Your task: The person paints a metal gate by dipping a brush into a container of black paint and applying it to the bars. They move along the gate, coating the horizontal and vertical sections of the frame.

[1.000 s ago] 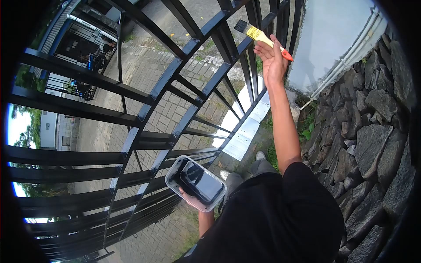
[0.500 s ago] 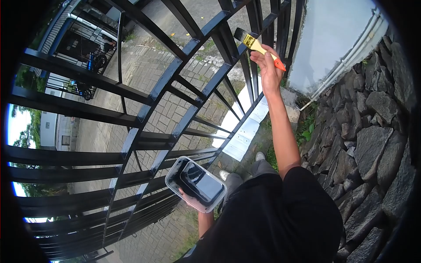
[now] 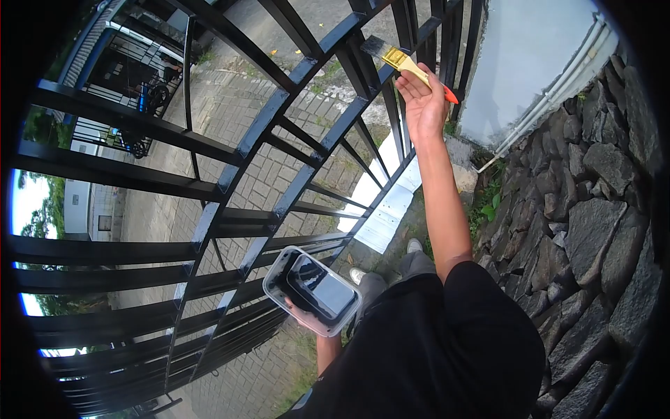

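Observation:
My right hand (image 3: 424,108) grips a paintbrush (image 3: 410,65) by its pale handle with an orange end, fingers and thumb closed round it. The brush has a gold ferrule and dark bristles, which overlap the upright bars of a black metal fence (image 3: 255,133). Low in the view, my left hand (image 3: 310,318) supports a clear plastic container (image 3: 358,307) from beneath and along its side. Glossy black paint (image 3: 314,283) lies in it and smears its inner walls. Light glints off the fence's horizontal rails.
White sheets (image 3: 391,209) lie on the ground under the fence's lower rail. To the right are a pale wall (image 3: 530,63) with pipes (image 3: 558,87) and a slope of dark rocks (image 3: 593,230). Beyond the bars, a paved yard (image 3: 167,167) holds a parked blue bike (image 3: 145,105).
My right hand has shifted slightly left, and the brush's bristles have moved left and a little up along the fence. The container in my left hand stays nearly where it was.

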`<state>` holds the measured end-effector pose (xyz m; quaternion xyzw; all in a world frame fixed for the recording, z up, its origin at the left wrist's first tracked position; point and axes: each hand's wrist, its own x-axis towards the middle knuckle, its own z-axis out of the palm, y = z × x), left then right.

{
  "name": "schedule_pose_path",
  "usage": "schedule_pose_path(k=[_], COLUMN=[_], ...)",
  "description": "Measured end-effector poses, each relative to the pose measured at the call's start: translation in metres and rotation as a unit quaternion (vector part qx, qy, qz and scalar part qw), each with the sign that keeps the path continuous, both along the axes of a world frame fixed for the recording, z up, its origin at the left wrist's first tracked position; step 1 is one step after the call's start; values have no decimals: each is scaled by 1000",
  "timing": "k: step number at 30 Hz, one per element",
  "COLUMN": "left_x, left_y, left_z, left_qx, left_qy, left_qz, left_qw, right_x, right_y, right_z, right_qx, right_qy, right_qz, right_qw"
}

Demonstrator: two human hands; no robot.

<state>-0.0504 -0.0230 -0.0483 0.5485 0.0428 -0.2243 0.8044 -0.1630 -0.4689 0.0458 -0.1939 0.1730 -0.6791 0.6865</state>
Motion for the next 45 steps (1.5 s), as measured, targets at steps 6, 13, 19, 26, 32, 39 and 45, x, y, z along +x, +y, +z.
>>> schedule_pose_path(k=[6,13,19,26,32,39,45], left_x=[2,7,10,8,15,21,24], left_y=[1,9,10,3,22,26,27], left_z=[1,-14,-19,-11,-43,-45,-47], left_qx=[-32,-40,65,-43,163,3,8], left_qy=[35,27,-44,42,-109,-14,17], left_qz=[-33,-33,-8,-30,8,-27,-36], left_qw=[998,998,997,998,981,1000,999], right_x=[11,3,-5,11,1,0,-2], right_y=[-11,-13,-9,-12,-17,-19,-14], right_z=[-18,-76,-83,-49,-13,-35,-92], right_qx=[31,61,29,-28,-35,24,62], right_qy=[-25,129,262,328,180,76,181], right_qz=[15,-10,-99,-93,-76,-16,-44], right_qw=[999,990,960,940,980,997,981])
